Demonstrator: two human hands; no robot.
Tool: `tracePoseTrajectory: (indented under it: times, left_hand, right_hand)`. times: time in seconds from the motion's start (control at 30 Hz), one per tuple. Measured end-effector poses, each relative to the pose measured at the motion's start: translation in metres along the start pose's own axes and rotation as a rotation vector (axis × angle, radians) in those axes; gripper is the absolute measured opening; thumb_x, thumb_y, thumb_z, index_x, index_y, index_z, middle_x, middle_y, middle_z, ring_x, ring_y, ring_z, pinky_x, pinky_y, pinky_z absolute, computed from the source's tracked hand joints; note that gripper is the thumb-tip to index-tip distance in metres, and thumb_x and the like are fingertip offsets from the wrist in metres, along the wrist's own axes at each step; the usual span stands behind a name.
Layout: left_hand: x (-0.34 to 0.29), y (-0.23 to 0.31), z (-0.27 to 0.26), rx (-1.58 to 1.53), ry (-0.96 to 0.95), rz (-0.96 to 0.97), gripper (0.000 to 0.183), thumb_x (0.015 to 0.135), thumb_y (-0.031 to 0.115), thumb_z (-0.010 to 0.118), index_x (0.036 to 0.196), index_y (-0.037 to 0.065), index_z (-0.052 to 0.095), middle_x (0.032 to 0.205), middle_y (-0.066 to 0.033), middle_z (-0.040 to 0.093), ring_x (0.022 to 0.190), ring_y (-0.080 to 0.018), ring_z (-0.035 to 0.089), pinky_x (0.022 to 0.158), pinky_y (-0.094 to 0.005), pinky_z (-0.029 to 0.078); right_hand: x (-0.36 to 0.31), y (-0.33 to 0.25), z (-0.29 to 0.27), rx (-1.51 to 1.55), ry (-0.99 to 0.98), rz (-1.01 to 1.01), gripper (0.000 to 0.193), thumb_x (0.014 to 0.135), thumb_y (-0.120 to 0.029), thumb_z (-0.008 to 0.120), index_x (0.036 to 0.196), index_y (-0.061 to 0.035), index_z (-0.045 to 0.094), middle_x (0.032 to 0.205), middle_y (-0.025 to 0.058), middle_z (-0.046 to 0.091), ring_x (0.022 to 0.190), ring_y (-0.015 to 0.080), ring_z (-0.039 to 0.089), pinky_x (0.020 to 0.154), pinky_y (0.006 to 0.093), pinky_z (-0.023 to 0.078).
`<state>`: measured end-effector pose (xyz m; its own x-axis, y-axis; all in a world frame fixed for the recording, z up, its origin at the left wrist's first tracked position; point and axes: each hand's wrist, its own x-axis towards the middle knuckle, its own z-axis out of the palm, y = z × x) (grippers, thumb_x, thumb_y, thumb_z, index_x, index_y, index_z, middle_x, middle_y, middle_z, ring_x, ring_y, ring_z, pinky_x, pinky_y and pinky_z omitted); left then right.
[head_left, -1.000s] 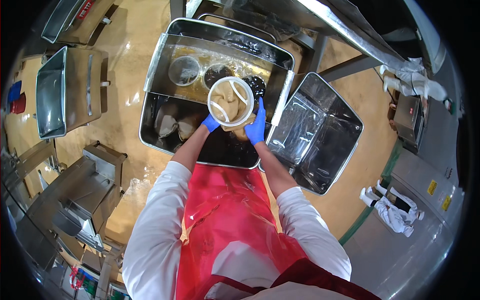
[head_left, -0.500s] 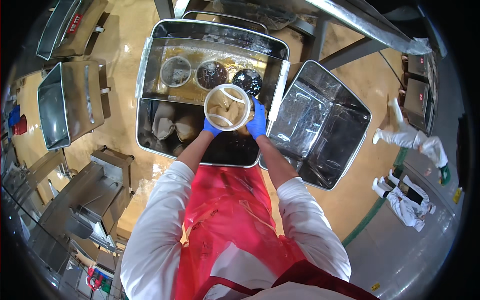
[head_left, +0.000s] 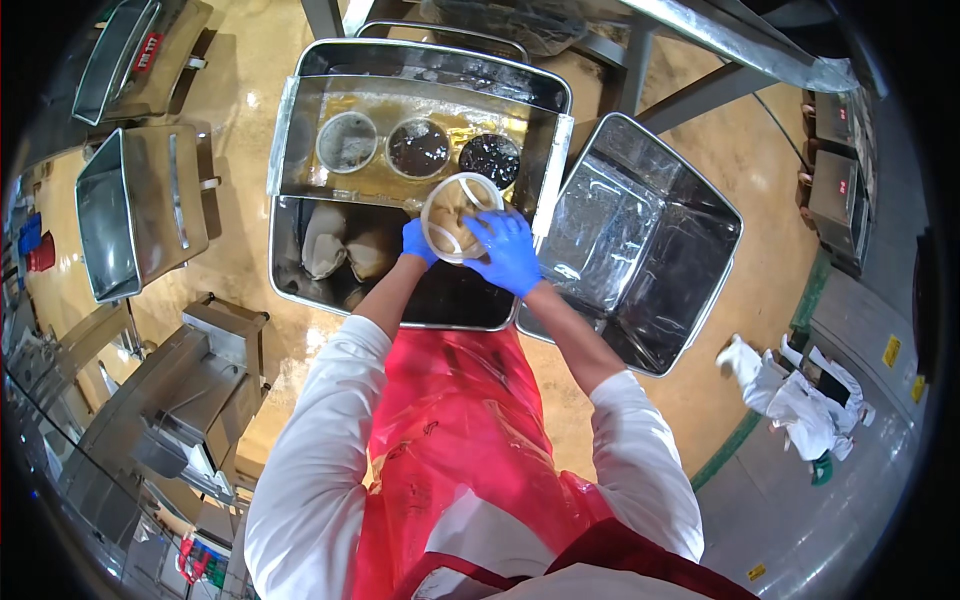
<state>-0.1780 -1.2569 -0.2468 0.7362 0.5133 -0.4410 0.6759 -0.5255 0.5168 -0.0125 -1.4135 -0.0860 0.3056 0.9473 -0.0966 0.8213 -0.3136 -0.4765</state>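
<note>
A round translucent tub (head_left: pixel 440 244) holding folded tan pieces (head_left: pixel 452 212) hangs over the near half of a metal bin (head_left: pixel 273 245). Two white curved strips (head_left: pixel 441 239) show across its mouth. My left hand (head_left: pixel 419 241), in a blue glove, is closed round the tub's left side; its fingertips are partly hidden. My right hand (head_left: pixel 507 250), gloved alike, lies over the tub's right rim with fingers stretched across the tan pieces. Just beyond is a wet metal shelf (head_left: pixel 400 187) with three round openings (head_left: pixel 346 142). Large pale pieces (head_left: pixel 325 243) lie in the bin at left.
A second metal bin (head_left: pixel 665 250) stands close at right. More wheeled bins (head_left: pixel 105 215) are at far left, above a steel machine (head_left: pixel 200 370). Metal framing (head_left: pixel 700 100) crosses the far right. People in white (head_left: pixel 800 395) are on the floor at right.
My right hand has moved from the tub's right side onto its mouth, fingers over the tan pieces. The tub has shifted slightly. A person at right has walked nearer the others.
</note>
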Motion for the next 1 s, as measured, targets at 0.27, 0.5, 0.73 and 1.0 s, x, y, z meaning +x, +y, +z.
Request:
tracePoseTrajectory:
  times: [0.27,0.5,0.73,1.0]
  left_hand:
    - [0.008,0.026,-0.043,0.095,-0.052,0.071,0.033,0.079,0.041,0.075,0.098,0.014,0.077,0.098,-0.0164,0.076,0.093,-0.0381,0.073,0.080,-0.0479,0.060]
    - [0.023,0.029,-0.056,0.100,-0.088,0.014,0.037,0.078,0.047,0.075,0.098,0.016,0.079,0.100,-0.0164,0.077,0.097,-0.0387,0.073,0.082,-0.0475,0.059]
    - [0.019,0.020,-0.049,0.011,-0.081,0.001,0.043,0.081,0.052,0.072,0.100,0.014,0.079,0.101,-0.0196,0.076,0.098,-0.0402,0.072,0.083,-0.0504,0.058]
    - [-0.030,0.056,-0.086,-0.243,0.115,0.188,0.036,0.085,0.038,0.073,0.108,0.010,0.073,0.097,-0.0205,0.074,0.090,-0.0421,0.071,0.077,-0.0517,0.057]
  right_hand:
    - [0.018,0.011,0.014,-0.179,-0.292,0.113,0.116,0.060,-0.062,0.089,0.158,-0.0268,0.038,0.164,0.0142,0.031,0.148,0.0347,0.035,0.113,0.0705,0.031]
    - [0.032,0.002,0.025,-0.262,-0.323,0.126,0.102,0.060,-0.061,0.089,0.149,-0.0247,0.053,0.162,0.0231,0.030,0.147,0.0370,0.037,0.117,0.0691,0.024]
    - [0.017,0.014,0.011,-0.331,-0.111,-0.214,0.040,0.090,-0.043,0.071,0.119,-0.0159,0.067,0.146,0.0158,0.052,0.140,0.0350,0.045,0.119,0.0613,0.028]
    - [0.019,-0.059,-0.071,0.219,-0.206,0.038,0.029,0.095,-0.037,0.070,0.092,-0.0090,0.065,0.088,0.0172,0.071,0.083,0.0381,0.071,0.083,0.0480,0.055]
